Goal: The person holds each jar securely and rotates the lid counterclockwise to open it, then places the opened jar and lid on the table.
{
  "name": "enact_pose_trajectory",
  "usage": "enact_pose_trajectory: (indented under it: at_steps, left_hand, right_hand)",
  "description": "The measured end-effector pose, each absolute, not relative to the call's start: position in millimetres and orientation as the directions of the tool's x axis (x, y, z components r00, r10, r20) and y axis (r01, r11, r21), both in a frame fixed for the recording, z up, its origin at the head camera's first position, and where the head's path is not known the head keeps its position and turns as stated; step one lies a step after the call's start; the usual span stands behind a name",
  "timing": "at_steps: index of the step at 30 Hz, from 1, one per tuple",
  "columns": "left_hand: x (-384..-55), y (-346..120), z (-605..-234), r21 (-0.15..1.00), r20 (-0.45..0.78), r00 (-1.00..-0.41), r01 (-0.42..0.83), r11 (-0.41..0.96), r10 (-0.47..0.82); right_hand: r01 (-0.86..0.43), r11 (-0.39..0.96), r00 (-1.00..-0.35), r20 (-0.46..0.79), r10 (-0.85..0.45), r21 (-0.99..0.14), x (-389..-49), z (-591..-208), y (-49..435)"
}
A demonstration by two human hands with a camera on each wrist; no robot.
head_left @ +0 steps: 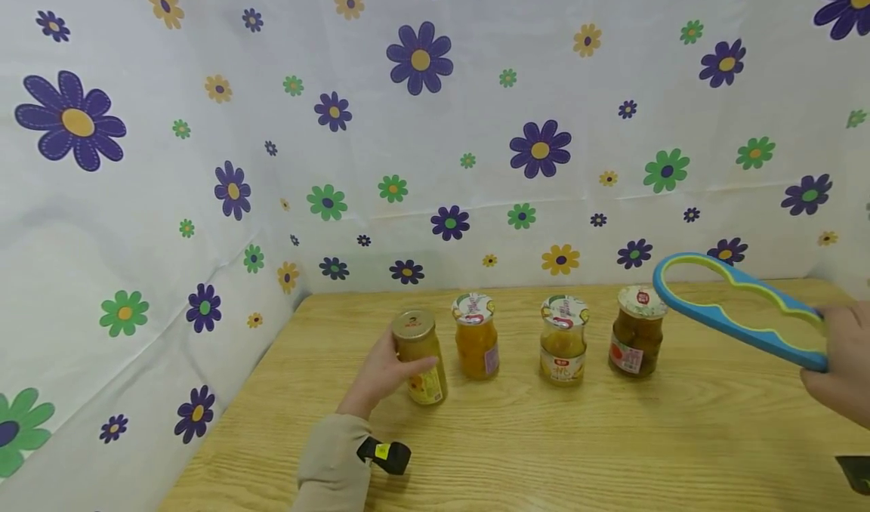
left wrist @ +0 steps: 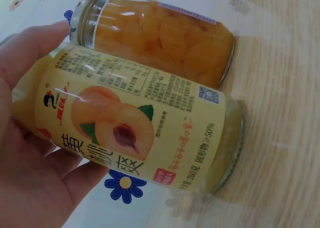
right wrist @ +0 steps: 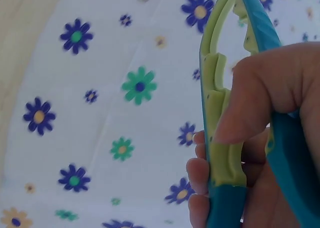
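Observation:
My left hand (head_left: 378,372) grips a glass jar of yellow peaches (head_left: 427,385) with a gold lid, thumb across its front. The peach label (left wrist: 125,118) fills much of the left wrist view. Close to its right stands a jar of orange fruit (head_left: 476,350) with a patterned white lid. Away from the jars, at the right edge, my right hand (head_left: 843,365) holds a blue jar opener (head_left: 751,333) in the air. Its lime-green inner edge (right wrist: 216,118) is scalloped, and the right wrist view shows the thumb and fingers wrapped around it.
A jar of pale yellow fruit (head_left: 563,346) and a darker brown jar (head_left: 636,338) stand farther right in the row. Under them is a light wooden table (head_left: 516,451). White flowered cloth (head_left: 462,127) hangs behind and along the left side.

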State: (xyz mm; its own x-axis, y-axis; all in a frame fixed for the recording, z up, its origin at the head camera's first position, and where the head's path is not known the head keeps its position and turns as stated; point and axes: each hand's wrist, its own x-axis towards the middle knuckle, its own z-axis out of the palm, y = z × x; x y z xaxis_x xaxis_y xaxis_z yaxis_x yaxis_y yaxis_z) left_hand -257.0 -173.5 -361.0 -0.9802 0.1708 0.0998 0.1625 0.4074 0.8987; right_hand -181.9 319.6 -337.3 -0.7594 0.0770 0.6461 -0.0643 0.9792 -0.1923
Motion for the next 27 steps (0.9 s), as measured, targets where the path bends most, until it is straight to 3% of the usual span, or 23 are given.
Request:
enact_pose_trajectory:
  at_steps: [5, 11, 19, 27]
  left_hand:
    - [-254.7, -168.8, -361.3, 0.908, 0.098, -0.971, 0.176, 0.380, 0.217]
    - [-251.6, -158.8, -361.7, 0.905, 0.104, -0.956, 0.205, 0.373, 0.273]
    - [-245.2, -140.8, -362.0, 0.875, 0.132, -0.923, 0.280, 0.395, 0.362]
    - [-234.7, -113.4, -361.3, 0.877, 0.151, -0.872, 0.335, 0.344, 0.465]
  right_hand:
    - [-0.149, 0.987, -0.779, 0.623, -0.075, -0.067, -160.9, -305.4, 271.3]
    - [-0.276, 0.960, -0.818, 0.535, -0.208, -0.048, -159.8, -293.1, 244.8]
    - [-0.464, 0.886, -0.766, 0.511, -0.391, -0.018, -163.1, -288.0, 206.1]
    - [-0.540, 0.840, -0.746, 0.486, -0.456, -0.040, -165.0, -287.9, 171.3]
